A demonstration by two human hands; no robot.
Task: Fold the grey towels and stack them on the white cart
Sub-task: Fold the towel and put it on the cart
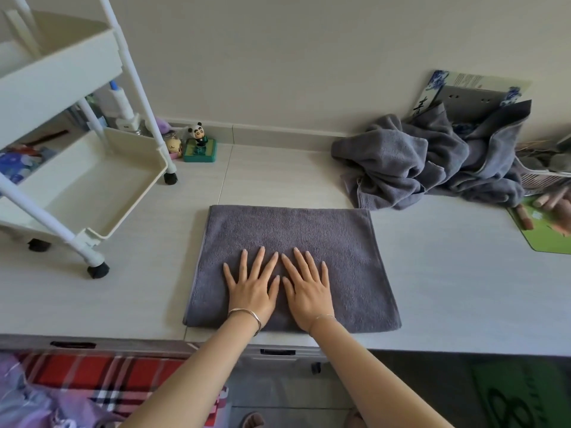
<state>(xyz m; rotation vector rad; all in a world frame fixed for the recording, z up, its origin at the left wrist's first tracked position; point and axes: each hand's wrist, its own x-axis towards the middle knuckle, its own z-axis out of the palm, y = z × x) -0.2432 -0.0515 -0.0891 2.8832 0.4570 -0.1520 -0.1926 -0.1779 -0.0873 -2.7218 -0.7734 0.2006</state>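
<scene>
Soft even daylight, faint shadows; wide-angle bending and blur toward the edges.

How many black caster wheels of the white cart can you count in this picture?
3: one caster by the panda figurine, one at the nearest corner, one half-hidden under the tray. A fourth may lie out of view.

The pale desk [432, 288] bore a folded grey towel [293, 236] at its front edge, a heap of grey towels [417, 162] toward the back right, a white cart [92, 186] at the left, a panda figurine [200, 143] near the back edge, and a green mat [547, 233] at the right edge.
</scene>
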